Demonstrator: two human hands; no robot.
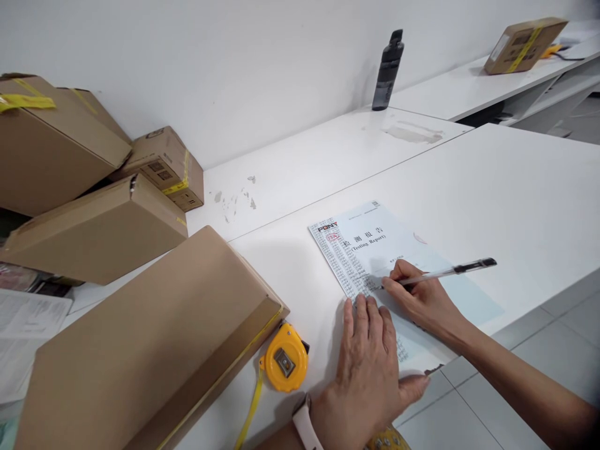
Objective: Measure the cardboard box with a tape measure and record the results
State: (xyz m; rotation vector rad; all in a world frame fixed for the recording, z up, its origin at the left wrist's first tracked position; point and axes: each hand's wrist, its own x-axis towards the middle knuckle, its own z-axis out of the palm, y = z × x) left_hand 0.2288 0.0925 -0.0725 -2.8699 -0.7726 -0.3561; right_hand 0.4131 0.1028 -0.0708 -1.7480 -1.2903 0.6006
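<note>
A light blue report booklet (398,234) headed "Testing Report" lies on the white table (510,187), its left margin covered with rows of small handwriting. My right hand (419,297) is closed around a clear pen (440,273) with a black cap end, and the tip meets the booklet near that margin. Flat over the booklet's lower left edge rests my left hand (370,362), fingers stretched out, a pale watch band on the wrist. Just left of it sits a yellow tape measure (285,357) with some of its tape drawn out.
A large cardboard box (154,331) stands close on the left, with several more boxes (98,231) stacked behind it. A dark water bottle (388,72) is upright by the wall. Another cardboard box (525,45) stands far right. The table's front edge runs beneath my right forearm.
</note>
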